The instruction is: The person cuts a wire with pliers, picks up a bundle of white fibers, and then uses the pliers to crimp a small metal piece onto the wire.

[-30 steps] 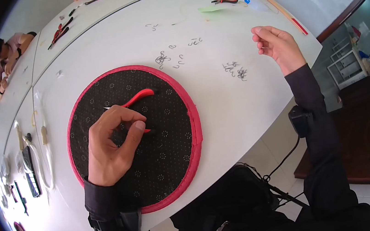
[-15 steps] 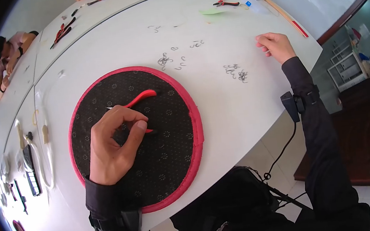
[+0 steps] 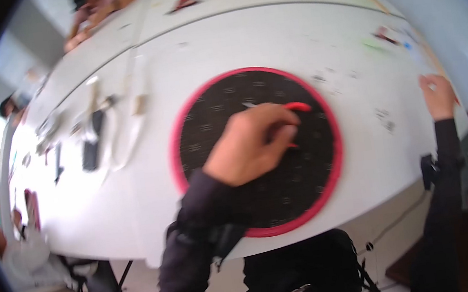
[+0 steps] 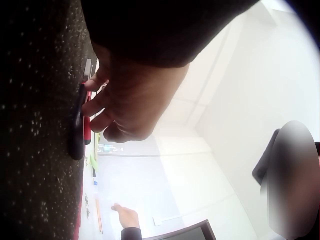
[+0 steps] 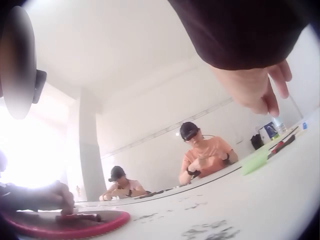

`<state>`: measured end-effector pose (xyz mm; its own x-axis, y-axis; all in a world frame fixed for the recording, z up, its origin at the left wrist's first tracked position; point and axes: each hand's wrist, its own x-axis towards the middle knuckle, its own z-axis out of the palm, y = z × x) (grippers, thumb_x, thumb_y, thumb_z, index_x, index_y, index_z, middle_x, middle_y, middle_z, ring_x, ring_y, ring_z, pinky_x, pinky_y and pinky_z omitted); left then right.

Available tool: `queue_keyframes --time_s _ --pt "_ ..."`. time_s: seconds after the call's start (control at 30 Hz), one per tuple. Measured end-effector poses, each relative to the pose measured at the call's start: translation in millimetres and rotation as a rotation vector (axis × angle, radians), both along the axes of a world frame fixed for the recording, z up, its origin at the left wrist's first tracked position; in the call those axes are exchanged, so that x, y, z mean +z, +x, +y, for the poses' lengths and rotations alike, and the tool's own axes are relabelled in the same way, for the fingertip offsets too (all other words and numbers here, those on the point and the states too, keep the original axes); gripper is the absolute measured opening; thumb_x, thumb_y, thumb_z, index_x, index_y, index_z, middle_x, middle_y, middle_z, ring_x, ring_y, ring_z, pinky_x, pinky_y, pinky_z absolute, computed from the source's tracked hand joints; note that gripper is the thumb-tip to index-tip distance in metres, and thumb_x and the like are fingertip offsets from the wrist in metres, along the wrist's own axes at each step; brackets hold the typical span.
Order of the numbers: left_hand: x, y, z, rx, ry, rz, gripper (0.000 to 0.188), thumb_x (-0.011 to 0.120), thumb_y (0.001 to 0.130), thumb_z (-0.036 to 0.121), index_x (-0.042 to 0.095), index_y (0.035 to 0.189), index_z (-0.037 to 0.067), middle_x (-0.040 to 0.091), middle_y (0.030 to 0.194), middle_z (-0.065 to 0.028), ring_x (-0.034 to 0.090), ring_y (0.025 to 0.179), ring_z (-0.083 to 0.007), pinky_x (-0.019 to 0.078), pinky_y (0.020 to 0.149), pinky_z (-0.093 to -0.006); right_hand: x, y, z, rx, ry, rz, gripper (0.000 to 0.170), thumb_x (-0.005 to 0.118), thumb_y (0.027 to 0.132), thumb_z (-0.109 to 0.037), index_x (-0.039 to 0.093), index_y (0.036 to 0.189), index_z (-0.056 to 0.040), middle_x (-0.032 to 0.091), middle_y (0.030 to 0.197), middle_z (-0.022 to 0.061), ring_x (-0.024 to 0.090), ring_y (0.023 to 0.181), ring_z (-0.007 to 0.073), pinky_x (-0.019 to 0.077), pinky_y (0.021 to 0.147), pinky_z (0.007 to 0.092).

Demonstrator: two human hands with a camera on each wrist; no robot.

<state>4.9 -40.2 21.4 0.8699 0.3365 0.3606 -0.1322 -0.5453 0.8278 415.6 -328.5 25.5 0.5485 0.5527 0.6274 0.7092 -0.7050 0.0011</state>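
A round black mat with a pink rim (image 3: 335, 133) lies on the white table. On it rests a pair of pliers (image 3: 298, 106) with red and black handles, partly hidden under my left hand (image 3: 251, 144). That hand is loosely bent over the pliers, its fingertips right at the handles (image 4: 77, 125) in the left wrist view. My right hand (image 3: 438, 97) is held up near the table's right side, thumb and forefinger bent towards each other, with nothing seen between them. In the right wrist view its fingers (image 5: 270, 100) hang loosely above the table.
Small dark hook-like pieces (image 3: 385, 118) lie in clusters between mat and right hand, with more (image 3: 319, 78) behind the mat. Farther back are other pliers (image 3: 387, 36) and green paper (image 3: 373, 44). A dark oblong thing (image 3: 91, 146) lies to the left. Two people (image 5: 205, 160) sit across the table.
The head view has turned left, so the table and mat appear farther right, and it is blurred. My left hand stays over the pliers; my right hand remains raised at the right.
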Motion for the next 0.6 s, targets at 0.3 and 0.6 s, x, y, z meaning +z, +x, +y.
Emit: queue_keyframes --time_s 0.3,0.6 --pt "11.2 -13.8 18.8 0.37 0.024 -0.064 0.012 0.064 0.09 0.006 0.067 0.098 -0.001 0.068 0.082 -0.0125 0.067 0.078 -0.0232 0.0525 0.072 -0.033 42.8 -182.9 161.4 0.604 0.075 0.31 0.013 0.065 0.092 -0.013 0.065 0.096 -0.0011 0.067 0.091 0.0121 0.06 0.092 0.0315 0.0467 0.086 0.0413" --pt "-41.0 -138.4 148.2 1.065 0.769 0.387 0.028 0.075 0.079 0.025 0.07 0.088 -0.001 0.066 0.092 -0.0223 0.062 0.094 -0.0395 0.0487 0.084 -0.0461 19.6 -244.5 215.1 0.931 0.11 0.364 0.01 0.065 0.085 -0.012 0.065 0.08 -0.0047 0.067 0.075 0.0134 0.063 0.076 0.0357 0.0485 0.078 0.0445"
